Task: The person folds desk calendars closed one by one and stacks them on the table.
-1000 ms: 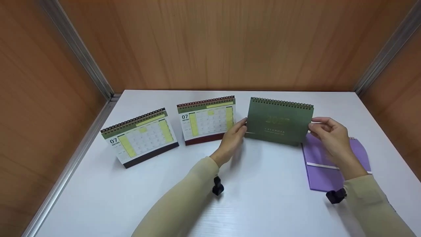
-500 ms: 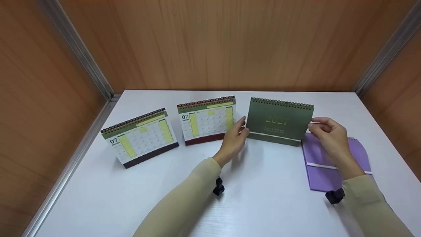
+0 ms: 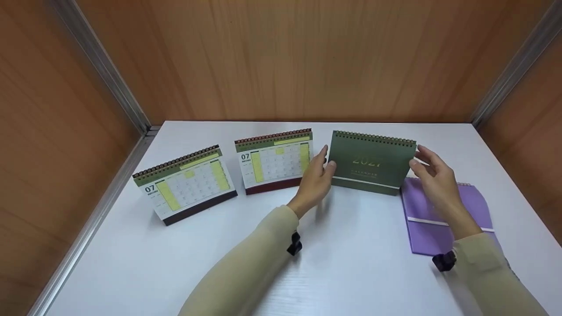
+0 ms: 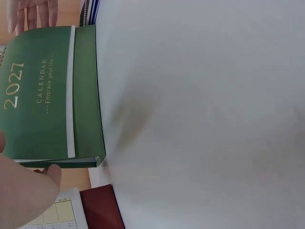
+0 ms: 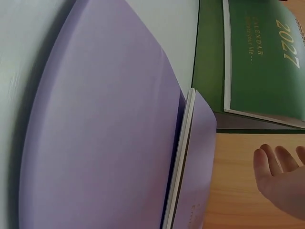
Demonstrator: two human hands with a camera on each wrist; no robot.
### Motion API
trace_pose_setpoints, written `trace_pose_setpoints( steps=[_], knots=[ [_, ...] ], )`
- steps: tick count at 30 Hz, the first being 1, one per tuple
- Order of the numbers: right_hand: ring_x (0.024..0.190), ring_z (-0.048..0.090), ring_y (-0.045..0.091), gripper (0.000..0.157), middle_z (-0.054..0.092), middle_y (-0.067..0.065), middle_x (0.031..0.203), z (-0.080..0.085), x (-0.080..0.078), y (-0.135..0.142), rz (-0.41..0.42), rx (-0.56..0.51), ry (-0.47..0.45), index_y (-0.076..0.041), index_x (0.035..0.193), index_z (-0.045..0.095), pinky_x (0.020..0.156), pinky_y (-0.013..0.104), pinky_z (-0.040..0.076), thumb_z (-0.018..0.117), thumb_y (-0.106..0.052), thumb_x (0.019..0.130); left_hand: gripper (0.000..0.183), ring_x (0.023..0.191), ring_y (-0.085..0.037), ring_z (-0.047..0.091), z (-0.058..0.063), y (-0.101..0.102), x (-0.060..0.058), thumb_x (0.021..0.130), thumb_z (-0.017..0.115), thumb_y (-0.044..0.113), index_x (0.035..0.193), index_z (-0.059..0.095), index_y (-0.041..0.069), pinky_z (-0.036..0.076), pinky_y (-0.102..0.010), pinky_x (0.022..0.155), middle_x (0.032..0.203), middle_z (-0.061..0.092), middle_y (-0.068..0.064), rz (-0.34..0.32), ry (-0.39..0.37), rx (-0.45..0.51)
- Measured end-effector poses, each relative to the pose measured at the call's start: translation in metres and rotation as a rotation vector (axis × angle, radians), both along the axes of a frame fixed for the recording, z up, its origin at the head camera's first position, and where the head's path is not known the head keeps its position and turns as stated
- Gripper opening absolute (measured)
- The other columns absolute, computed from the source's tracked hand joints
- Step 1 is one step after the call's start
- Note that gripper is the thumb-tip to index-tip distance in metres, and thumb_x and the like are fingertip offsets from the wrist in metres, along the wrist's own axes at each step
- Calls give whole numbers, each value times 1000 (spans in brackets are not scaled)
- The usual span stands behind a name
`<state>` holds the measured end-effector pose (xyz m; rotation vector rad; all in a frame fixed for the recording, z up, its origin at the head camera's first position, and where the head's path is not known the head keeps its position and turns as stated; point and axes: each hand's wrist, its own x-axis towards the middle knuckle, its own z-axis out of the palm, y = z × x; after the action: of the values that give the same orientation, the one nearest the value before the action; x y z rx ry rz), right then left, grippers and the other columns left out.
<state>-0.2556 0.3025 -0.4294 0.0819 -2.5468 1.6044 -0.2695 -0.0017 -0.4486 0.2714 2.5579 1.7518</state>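
Observation:
A green spiral-bound desk calendar [image 3: 373, 160], its cover lettered 2027, stands tilted back on the table with a white strip of page edges above its base. Beside its left edge is my left hand [image 3: 311, 186], fingers extended and thumb toward the front; whether a fingertip touches the calendar I cannot tell. My right hand [image 3: 439, 188] is by the right edge, fingers spread and slightly bent. In the right wrist view that hand [image 5: 283, 179] is apart from the calendar and holds nothing.
Two calendars stand to the left, a red-based one [image 3: 276, 162] and a dark-based one [image 3: 186, 184], both showing page 07. A purple calendar [image 3: 428, 237] with a white strip lies under my right forearm. Wood panels [image 3: 281, 61] enclose the white table [image 3: 351, 263].
The green cover has settled, so the white strip now shows. My right fingers have let go of the right edge and spread. My left hand has shifted slightly, its fingers more extended.

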Motion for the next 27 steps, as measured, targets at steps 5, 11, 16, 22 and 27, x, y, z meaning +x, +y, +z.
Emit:
trace_pose_setpoints(
  steps=[5,11,16,22,27],
  knots=[
    [156,36,36,70,34,17,171,1,-3,-8,16,5,-13,-12,170,23,111,15,45,45,-46,113,61,160,-19,29,5,7,-4,117,36,35,172,19,17,25,-37,130,173,32,-3,14,22,-12],
    [159,28,36,70,23,14,175,-2,-3,-12,35,-15,-51,-15,171,15,123,35,37,40,-47,114,60,161,-18,25,4,13,-9,117,32,35,172,16,16,19,-36,132,175,29,-2,23,17,-22],
    [159,26,40,67,17,12,176,-6,-3,-14,48,-61,-73,-19,172,11,123,56,33,38,-44,115,60,162,-17,24,3,17,-13,118,31,33,172,15,15,18,-34,132,175,28,-1,30,26,-27],
    [158,28,39,65,17,10,177,-10,-5,-17,22,-101,-92,-21,172,12,123,54,34,39,-39,116,58,161,-17,25,1,19,-18,118,30,30,172,16,14,19,-32,131,175,29,-2,42,37,-30],
    [155,37,37,63,26,14,174,-11,-6,-19,5,-142,-71,-20,171,18,119,44,41,44,-32,115,56,158,-17,32,-1,19,-20,118,33,25,171,19,15,23,-31,130,172,35,-2,61,56,-38]
  ],
)
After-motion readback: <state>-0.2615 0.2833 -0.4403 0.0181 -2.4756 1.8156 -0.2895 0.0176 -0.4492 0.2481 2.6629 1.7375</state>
